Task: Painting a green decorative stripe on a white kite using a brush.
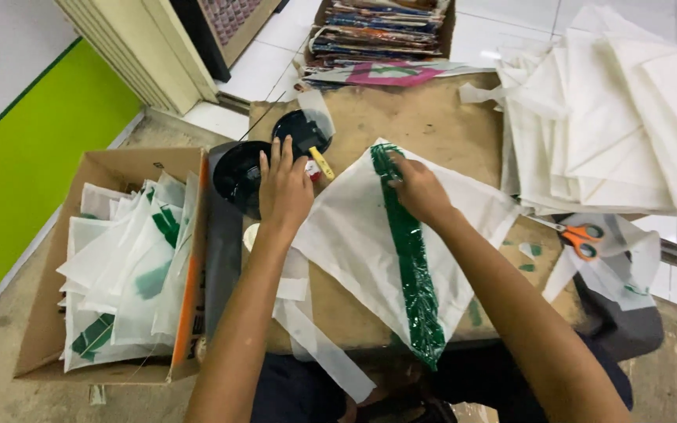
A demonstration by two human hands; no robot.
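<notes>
A: What surface is carrying the work, and what room is showing?

B: A brown table (pixel 432 117) is carrying a white kite sheet (pixel 354 235) with a green glittery strip (pixel 413 266) lying along its middle. White floor tiles (pixel 503 31) are showing beyond the table, and a green and white wall panel (pixel 33 141) is standing at the left.

A: How are the hands standing?

B: The left hand (pixel 284 188) is lying flat, its grip released and fingers spread, pressing on the sheet's left corner beside a black spool (pixel 240 168). The right hand (pixel 419 190) is curling its fingertips onto the upper part of the strip; its grip is not clenching around anything.

A: What else is lying around?

B: A stack of white sheets (pixel 620 117) is resting at the table's right end, orange-handled scissors (pixel 577 235) are lying just below it, and a cardboard box (pixel 107 168) of finished white pieces is standing on the floor at the left. A second box of coloured paper (pixel 378 31) is sitting beyond the far edge.

A: What is hidden or unclear?

B: The strip's lower end is hanging over the near edge, the stack is being cut off by the frame, and the small yellow-handled item (pixel 321 162) by the spool is too small to identify
</notes>
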